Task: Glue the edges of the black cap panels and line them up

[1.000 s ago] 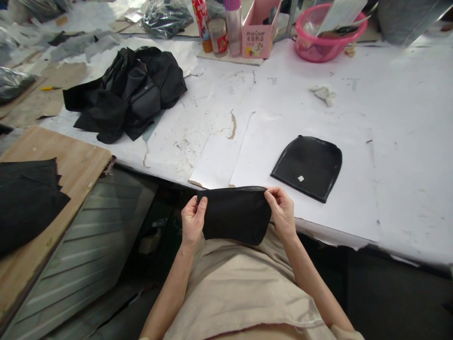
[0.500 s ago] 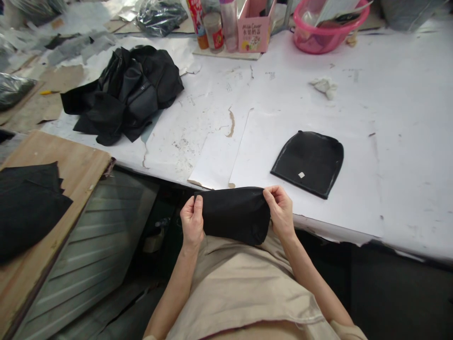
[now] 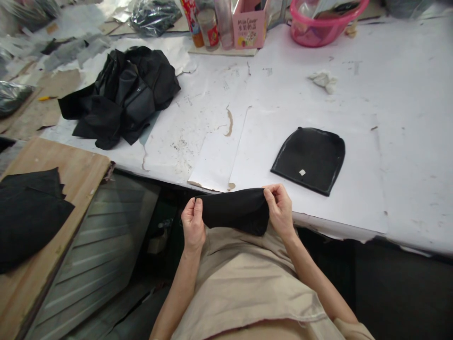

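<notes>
A black fabric piece [image 3: 233, 208] is stretched between my two hands, just off the table's front edge and above my lap. My left hand [image 3: 194, 224] pinches its left upper corner, thumb on top. At the right upper corner, my right hand [image 3: 280, 210] grips it between thumb and fingers. The lower part of the cloth hangs loose and folds toward me. Beyond my right hand, a black panel with a rounded top [image 3: 311, 160] lies flat on the table, bearing a small white square [image 3: 302, 173].
A heap of black material [image 3: 123, 94] lies on the white table [image 3: 208, 113] at left. Black pieces [image 3: 28, 212] rest on a wooden board [image 3: 88, 165]. A pink box [image 3: 249, 28], bottles and a pink basket [image 3: 325, 33] stand behind. Crumpled white scrap [image 3: 323, 81] lies at right.
The hanging lower part of the cloth has swung and now looks shorter and more tilted. Both hands keep their hold at the corners. The view has shifted slightly.
</notes>
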`<state>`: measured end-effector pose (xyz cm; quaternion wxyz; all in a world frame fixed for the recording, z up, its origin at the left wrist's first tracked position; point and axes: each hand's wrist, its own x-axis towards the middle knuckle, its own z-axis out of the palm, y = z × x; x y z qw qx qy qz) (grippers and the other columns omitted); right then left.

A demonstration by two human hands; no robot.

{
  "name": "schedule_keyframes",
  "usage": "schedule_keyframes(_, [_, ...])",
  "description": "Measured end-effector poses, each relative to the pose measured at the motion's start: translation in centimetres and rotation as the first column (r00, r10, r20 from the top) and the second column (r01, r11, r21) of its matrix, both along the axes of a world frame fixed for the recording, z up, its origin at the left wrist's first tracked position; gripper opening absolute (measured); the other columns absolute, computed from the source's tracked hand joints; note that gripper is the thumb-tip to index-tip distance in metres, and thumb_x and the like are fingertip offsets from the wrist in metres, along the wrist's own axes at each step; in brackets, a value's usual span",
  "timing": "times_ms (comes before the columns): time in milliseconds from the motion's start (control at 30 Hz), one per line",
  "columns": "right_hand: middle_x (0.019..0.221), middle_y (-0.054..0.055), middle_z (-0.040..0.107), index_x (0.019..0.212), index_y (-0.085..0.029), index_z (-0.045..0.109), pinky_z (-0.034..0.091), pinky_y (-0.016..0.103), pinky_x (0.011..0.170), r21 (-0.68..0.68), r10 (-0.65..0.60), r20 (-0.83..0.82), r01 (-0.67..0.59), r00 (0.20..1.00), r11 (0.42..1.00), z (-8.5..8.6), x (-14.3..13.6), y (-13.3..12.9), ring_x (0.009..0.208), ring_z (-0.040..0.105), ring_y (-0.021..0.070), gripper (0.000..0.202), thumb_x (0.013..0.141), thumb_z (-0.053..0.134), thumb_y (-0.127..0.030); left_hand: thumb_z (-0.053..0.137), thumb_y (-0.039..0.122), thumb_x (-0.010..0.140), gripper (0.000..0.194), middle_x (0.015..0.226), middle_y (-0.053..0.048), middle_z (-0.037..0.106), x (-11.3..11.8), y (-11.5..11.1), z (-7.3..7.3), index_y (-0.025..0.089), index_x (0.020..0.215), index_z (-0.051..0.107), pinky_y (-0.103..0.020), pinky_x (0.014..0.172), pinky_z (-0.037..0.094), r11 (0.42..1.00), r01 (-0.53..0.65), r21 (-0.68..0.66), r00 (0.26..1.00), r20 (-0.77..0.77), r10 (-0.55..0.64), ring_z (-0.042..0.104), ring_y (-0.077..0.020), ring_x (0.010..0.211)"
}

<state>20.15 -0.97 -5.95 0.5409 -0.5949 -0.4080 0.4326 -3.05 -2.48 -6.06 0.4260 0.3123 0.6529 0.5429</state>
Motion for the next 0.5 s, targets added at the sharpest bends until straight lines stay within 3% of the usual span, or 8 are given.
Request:
schedule_keyframes(167, [0.077,0.0,0.059,0.083,-0.025,0.058,0.047,0.032,0.068,0.015,-0.008,0.022,0.007,1.0,1.0,0.1,-0.4,0.0,0.073,0.054,0.0188,0.032,0.095,0.063,-0.054,0.078,0.056,0.082,0.048,0.071,0.005,0.057,0.3,-0.1,0.3,0.019,0.072,0.049,-0.022,0.07,0.05,0.998,-0.061,0.004,0.993,0.098,0.06,0.054,-0.0094,0.067])
schedule_keyframes(500, [0.082,0.002,0.066,0.076,-0.024,0.058,0.051,0.033,0.074,0.004,-0.062,-0.167,0.063,0.984,0.998,0.3,-0.5,0.0,0.08,0.061,0.0191,0.037,0.087,0.076,-0.055,0.088,0.056,0.07,0.05,0.071,0.005,0.06,1.1,-0.2,0.0,0.018,0.072,0.058,-0.021,0.07,0.048,0.979,-0.205,-0.002,0.96,0.192,0.202,0.055,-0.0087,0.068])
